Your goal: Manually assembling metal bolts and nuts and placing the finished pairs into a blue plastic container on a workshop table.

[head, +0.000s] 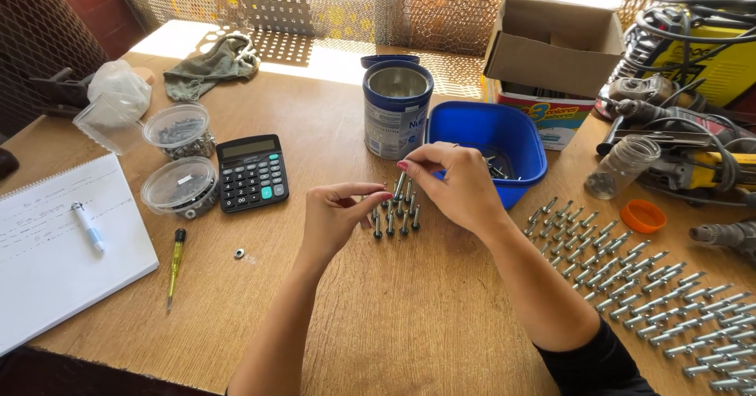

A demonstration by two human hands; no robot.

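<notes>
Head view: keep your right hand [461,187] pinched on the bolt [400,185], steadying standing bolts [396,219] with loosely open left hand [335,219].

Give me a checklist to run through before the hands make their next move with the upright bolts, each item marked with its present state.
1. Right hand pinches a bolt by its top: ok.
2. Left hand steadies the standing cluster: cannot tell, fingertips hide the contact.
3. Standing bolts all upright: ok.
4. Blue tub within the right hand's reach: ok, directly behind it.
5. Laid-out rows of bolts apart from the cluster: ok.
6. Loose washer away from the cluster: ok.
</notes>
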